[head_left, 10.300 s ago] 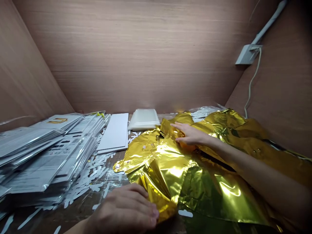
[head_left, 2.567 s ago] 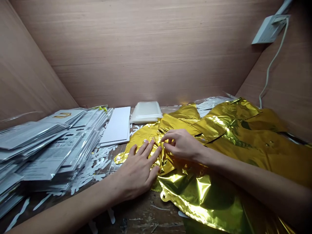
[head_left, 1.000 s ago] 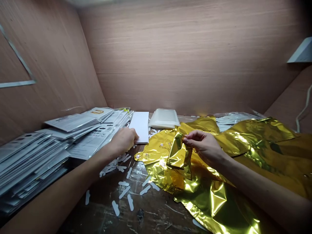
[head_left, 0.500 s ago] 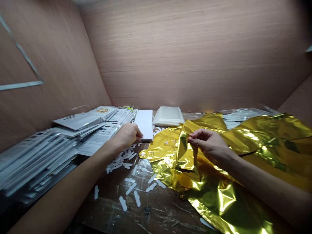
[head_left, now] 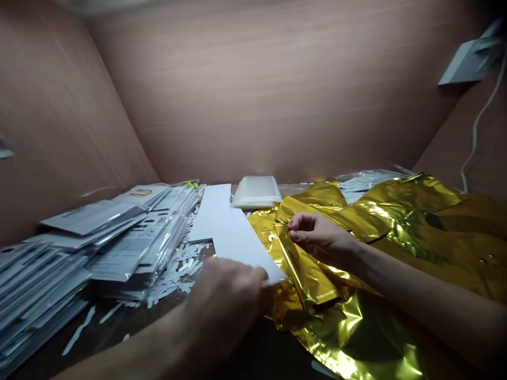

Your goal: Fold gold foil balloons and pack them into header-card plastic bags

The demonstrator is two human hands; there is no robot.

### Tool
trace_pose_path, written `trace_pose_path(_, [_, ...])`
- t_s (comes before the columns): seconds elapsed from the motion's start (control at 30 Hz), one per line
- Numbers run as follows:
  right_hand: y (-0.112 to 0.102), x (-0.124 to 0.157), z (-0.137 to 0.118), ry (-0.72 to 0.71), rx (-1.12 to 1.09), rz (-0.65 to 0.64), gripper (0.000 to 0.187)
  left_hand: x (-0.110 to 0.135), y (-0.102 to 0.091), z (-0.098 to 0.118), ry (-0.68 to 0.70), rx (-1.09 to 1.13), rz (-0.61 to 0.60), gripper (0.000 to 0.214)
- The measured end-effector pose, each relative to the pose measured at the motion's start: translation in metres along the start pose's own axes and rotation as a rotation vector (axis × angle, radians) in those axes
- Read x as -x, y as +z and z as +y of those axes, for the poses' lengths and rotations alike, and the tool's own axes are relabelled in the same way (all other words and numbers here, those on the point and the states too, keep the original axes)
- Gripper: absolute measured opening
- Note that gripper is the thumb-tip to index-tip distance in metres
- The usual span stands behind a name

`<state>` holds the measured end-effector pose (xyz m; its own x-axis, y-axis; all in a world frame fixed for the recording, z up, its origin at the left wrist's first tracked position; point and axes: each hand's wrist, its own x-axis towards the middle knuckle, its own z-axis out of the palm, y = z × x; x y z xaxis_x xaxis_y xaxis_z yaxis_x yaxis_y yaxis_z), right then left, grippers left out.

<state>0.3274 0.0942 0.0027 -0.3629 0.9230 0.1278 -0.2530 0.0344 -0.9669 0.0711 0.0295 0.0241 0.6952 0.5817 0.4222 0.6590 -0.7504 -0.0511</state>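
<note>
My left hand (head_left: 232, 301) is closed on the near end of a white card (head_left: 241, 243), which slants over the stack of white cards (head_left: 204, 208) behind it. Motion smears this hand somewhat. To the right, my right hand (head_left: 312, 232) pinches the upper end of a folded gold foil piece (head_left: 307, 274) between thumb and fingers. That folded strip rests over a spread of gold foil sheets (head_left: 368, 211), which covers the right side of the table. The near end of the card reaches the edge of the foil.
Stacks of printed cards in clear sleeves (head_left: 130, 237) fill the left side. Small white cut-out tabs (head_left: 178, 269) lie scattered beside them. A pile of translucent bags (head_left: 256, 191) sits at the back. Wooden panels enclose the table, with a white box (head_left: 461, 63) and cable at upper right.
My left hand has drawn a white card off the stack, toward me and to the right. My right hand keeps its pinch on the folded foil, which now lies more slanted. The view has shifted.
</note>
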Motion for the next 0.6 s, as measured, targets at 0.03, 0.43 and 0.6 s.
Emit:
trace_pose_path(0.03, [0.000,0.001,0.000,0.026,-0.010,-0.016,0.032,0.004,0.005,0.016,0.097,0.050,0.029,0.023])
trace_pose_path(0.43, [0.026,0.011,0.011,0.059,0.503,-0.151,0.011,0.011,0.020,0.032,0.250,0.284,0.280,0.020])
trace_pose_path(0.6, [0.048,0.017,0.012,-0.285,0.876,-0.206,0.008,0.016,0.040,0.037,0.091,0.237,0.160,0.015])
